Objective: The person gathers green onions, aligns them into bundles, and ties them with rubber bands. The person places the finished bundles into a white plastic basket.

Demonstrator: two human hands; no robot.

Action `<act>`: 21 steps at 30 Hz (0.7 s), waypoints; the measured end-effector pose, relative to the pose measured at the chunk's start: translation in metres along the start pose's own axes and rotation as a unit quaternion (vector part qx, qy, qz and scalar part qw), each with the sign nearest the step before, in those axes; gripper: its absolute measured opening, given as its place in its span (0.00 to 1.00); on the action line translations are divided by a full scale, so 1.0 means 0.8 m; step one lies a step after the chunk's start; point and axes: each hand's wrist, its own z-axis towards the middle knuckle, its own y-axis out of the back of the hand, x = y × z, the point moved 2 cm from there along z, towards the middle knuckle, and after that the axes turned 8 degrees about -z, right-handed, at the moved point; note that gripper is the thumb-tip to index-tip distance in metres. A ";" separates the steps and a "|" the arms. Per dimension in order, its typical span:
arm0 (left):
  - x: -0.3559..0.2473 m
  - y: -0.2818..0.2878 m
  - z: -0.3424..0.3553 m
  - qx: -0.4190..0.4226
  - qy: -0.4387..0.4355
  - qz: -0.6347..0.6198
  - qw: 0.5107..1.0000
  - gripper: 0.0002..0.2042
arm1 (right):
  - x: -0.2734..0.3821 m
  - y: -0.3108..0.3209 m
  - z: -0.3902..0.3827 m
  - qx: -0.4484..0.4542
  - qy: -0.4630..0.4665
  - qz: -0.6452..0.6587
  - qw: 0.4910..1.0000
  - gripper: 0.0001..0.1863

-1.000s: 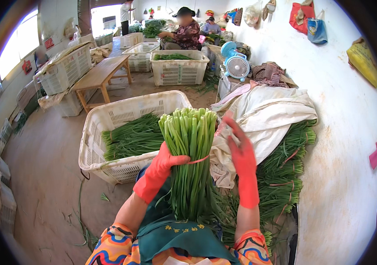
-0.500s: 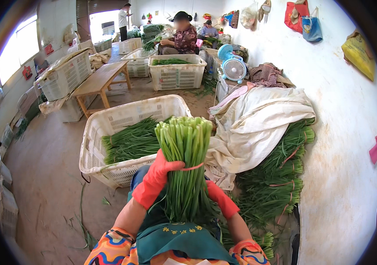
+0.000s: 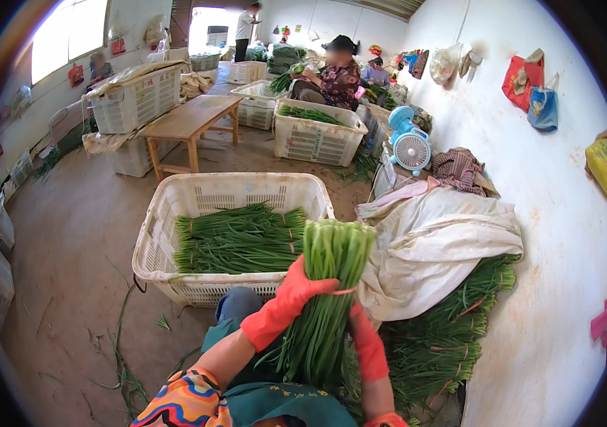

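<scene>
A thick bundle of garlic chives (image 3: 338, 250), tied with a pinkish band, stands nearly upright in front of my body, its pale cut ends up. My left hand (image 3: 295, 290), in a red rubber glove, is closed round its left side just below the cut ends, the thumb across the front by the band. Against the right side of the bundle is my right hand (image 3: 366, 340), gloved the same way; its fingers are mostly hidden behind the leaves. Ahead of me sits a white plastic crate (image 3: 152, 267) with tied chive bundles (image 3: 236, 238) lying in it.
To my right, more chive bundles (image 3: 453, 334) are heaped beside the wall, partly under a pale cloth (image 3: 453, 231). A blue fan (image 3: 410, 146) stands behind the cloth. Farther off are a wooden bench (image 3: 193, 117), another crate (image 3: 318, 142) and a seated person (image 3: 339, 78).
The view has swung left and the scene sits farther right. Now the bundle is lower, with more of the crate's inside showing behind it. My left hand keeps its hold.
</scene>
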 end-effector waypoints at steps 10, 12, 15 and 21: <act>0.029 0.090 0.014 -0.165 -0.038 -0.037 0.985 0.37 | -0.019 -0.056 0.061 -0.103 -0.039 -0.142 0.984 0.43; 0.029 0.113 -0.002 -0.141 0.008 -0.033 0.989 0.39 | 0.014 -0.052 0.121 -0.074 -0.032 -0.213 0.974 0.43; 0.032 0.155 -0.008 -0.122 0.015 0.008 0.992 0.43 | 0.064 -0.036 0.231 -0.036 -0.028 -0.390 0.920 0.46; -0.079 0.396 -0.086 -0.496 -0.120 0.642 0.572 0.37 | 0.047 -0.086 0.426 0.061 -0.019 -0.689 0.722 0.49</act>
